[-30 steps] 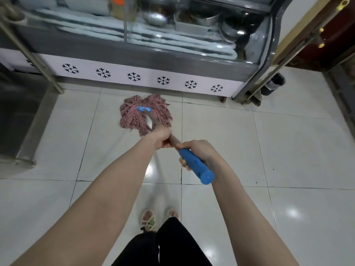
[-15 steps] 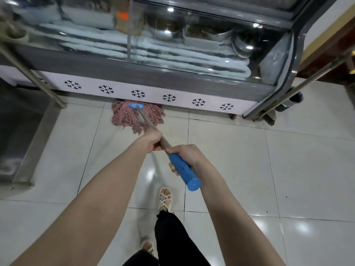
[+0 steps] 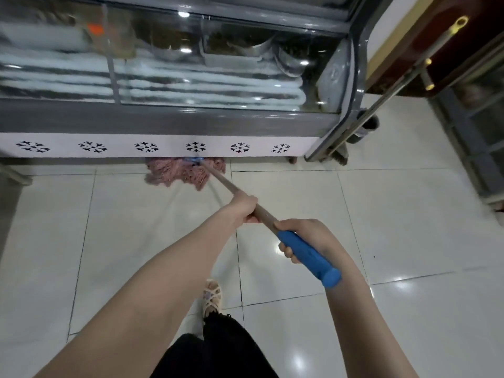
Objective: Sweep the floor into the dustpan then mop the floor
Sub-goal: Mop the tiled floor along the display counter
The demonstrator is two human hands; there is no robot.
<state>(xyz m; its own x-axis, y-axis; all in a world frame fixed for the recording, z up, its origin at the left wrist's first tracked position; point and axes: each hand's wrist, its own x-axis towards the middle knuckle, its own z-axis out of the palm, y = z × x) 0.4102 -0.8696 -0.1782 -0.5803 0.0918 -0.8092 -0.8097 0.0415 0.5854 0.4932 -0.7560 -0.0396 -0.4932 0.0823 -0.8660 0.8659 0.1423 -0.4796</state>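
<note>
Head cam: L hand (image 3: 243, 208) has its grip closed round the metal mop shaft (image 3: 221, 182), and R hand (image 3: 303, 236) grips the blue handle end (image 3: 313, 261), nearer the body. Pink string mop head (image 3: 177, 173) lies on the tiled floor (image 3: 409, 214) against the display freezer (image 3: 163, 124) base, seemingly partly under it.

The floor (image 3: 409, 214) was laid in large, glossy white tiles with thin dark grout lines, and overhead lights showed on it as soft bright spots. Along the far side stood a glass-fronted display freezer (image 3: 169, 121) — frosted coils (image 3: 207, 88) and metal bowls (image 3: 245, 49) inside, a white panel (image 3: 169, 147) printed with black snowflakes along its base. At its right corner leaned a long-handled broom (image 3: 338, 156), just beside a dark bin (image 3: 368, 126). Further right was a dark red door (image 3: 441, 50).
</note>
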